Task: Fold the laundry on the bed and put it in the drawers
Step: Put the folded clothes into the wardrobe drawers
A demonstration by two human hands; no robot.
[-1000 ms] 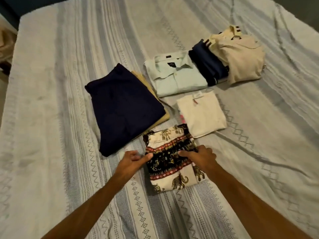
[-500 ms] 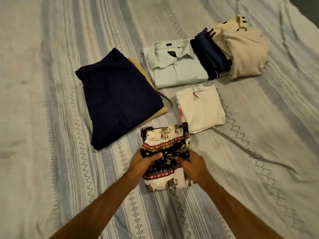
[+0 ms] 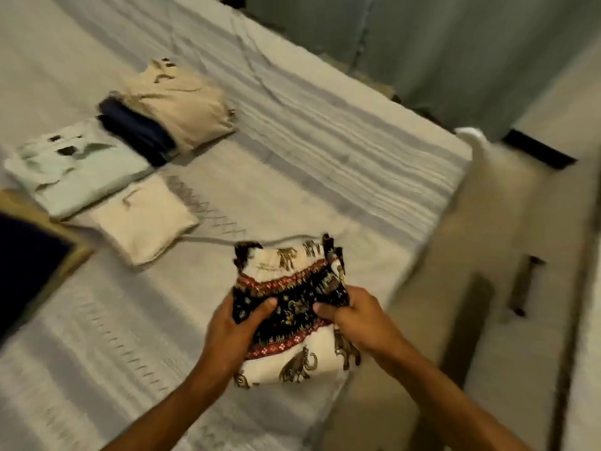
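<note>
The head view shows the left hand (image 3: 232, 330) and right hand (image 3: 353, 315) each clamped on a side of the folded elephant-print garment (image 3: 292, 320), lifted just above the bed (image 3: 292, 164), probably so the fold holds while it goes to the drawers.

Both arms stretched forward, left hand (image 3: 231, 333) and right hand (image 3: 354, 317) each pinching the folded elephant-print garment (image 3: 292, 323), thumbs on top.
</note>
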